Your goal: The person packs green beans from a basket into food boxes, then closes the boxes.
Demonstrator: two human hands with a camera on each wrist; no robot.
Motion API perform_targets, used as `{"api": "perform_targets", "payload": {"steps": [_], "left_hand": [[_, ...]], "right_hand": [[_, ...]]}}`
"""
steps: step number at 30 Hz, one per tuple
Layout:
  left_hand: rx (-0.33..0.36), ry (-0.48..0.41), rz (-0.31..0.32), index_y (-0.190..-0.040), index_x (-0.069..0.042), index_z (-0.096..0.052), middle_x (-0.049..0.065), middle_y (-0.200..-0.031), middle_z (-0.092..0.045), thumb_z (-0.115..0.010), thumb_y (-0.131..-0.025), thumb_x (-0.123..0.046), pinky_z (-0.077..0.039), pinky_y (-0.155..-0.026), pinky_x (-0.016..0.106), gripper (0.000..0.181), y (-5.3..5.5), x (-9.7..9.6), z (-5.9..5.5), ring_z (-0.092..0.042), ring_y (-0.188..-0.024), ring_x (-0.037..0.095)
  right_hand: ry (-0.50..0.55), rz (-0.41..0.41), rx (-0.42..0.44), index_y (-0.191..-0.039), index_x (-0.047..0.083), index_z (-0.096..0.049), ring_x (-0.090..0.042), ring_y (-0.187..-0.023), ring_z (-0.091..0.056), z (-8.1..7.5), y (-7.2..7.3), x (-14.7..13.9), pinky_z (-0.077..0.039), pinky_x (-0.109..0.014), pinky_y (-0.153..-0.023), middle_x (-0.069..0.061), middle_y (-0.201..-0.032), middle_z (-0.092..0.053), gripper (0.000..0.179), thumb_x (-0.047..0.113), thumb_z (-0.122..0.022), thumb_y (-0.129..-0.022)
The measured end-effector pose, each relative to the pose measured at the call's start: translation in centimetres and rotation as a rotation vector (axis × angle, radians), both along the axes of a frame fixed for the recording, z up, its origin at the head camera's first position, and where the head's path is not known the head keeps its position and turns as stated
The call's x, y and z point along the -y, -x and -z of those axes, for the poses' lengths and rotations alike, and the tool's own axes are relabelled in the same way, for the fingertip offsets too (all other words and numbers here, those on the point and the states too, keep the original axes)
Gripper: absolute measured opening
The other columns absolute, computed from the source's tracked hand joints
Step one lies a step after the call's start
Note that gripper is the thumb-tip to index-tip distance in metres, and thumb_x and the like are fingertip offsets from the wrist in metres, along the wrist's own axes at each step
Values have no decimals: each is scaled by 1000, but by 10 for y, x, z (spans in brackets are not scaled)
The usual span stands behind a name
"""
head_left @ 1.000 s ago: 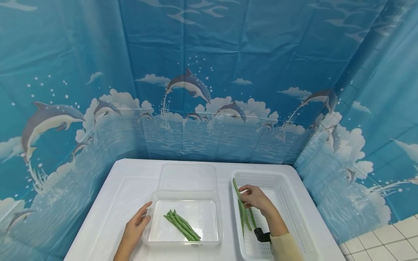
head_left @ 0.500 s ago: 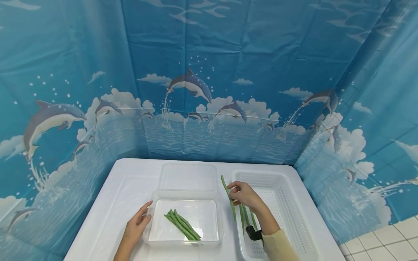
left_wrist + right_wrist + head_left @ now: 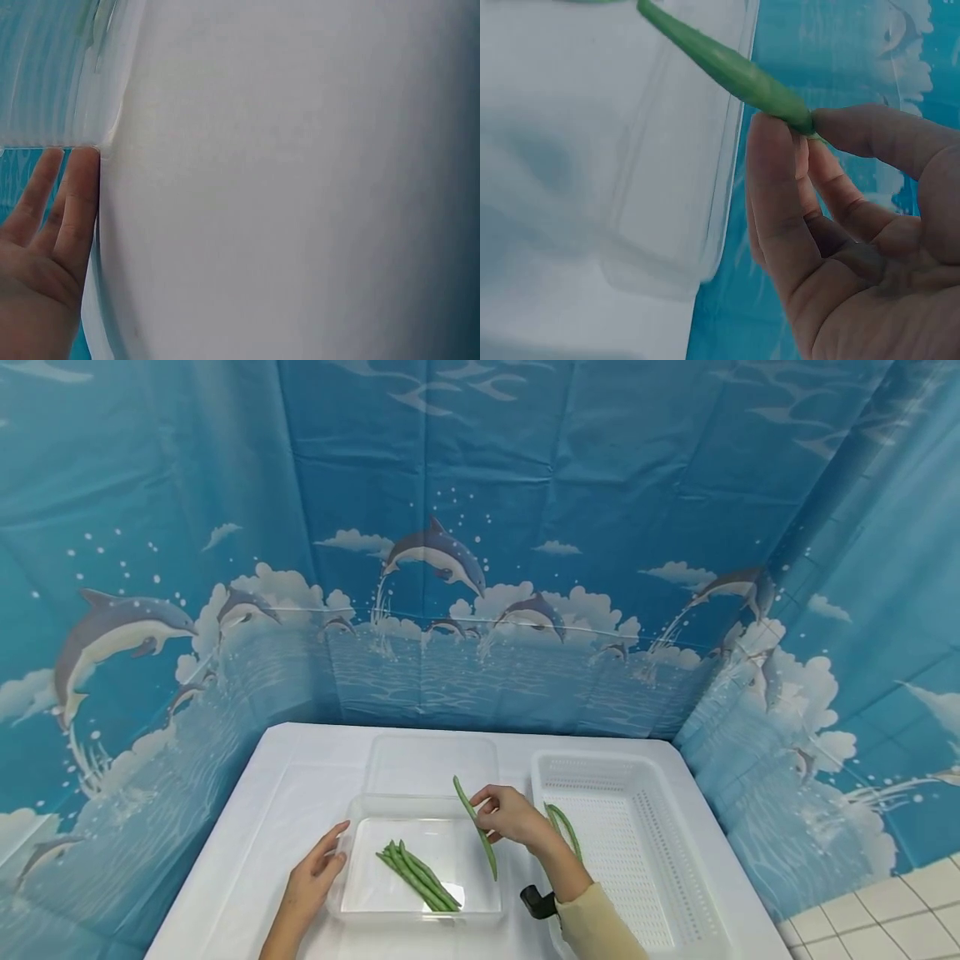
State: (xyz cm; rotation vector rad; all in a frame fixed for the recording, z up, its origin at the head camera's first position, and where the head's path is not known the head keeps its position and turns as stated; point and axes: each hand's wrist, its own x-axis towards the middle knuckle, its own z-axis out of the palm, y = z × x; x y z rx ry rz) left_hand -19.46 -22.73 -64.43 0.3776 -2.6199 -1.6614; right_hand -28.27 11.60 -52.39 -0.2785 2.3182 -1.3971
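Head view: the right hand [image 3: 512, 817] pinches one bean [image 3: 472, 811] at its nine o'clock. The left hand [image 3: 314, 872], fingers straight, touches the box [image 3: 446, 839] at three o'clock.

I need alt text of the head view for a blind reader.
A right hand pinches a green bean at the right side of a clear container with more beans inside; the left hand is at its left side. Farther right, a white basket holds other beans.
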Motion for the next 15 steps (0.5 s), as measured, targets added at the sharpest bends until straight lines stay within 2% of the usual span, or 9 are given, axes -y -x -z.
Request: {"api": "perform_targets", "payload": {"steps": [7,15], "left_hand": [[1,8,-7,-159,-27,-51,23,-163,-49,-56,-108,-31,-55,-107,68,50,-1,-2,1,-53,-143,53],[-6,8,-11,-158,-26,-51,26,-160,-51,-57,-108,-29,-55,-106,68,51,0,-1,1,-56,-140,52]], "right_hand": [[7,-60,14,-118,2,-69,-18,-70,-66,4,-8,26,-67,-47,-72,-8,-90,-63,28,1,-68,-90],[-17,-86,13,-111,5,-72,-18,-69,-63,17,-15,52,-67,-47,-68,-6,-87,-61,25,-2,-69,-88]]}}
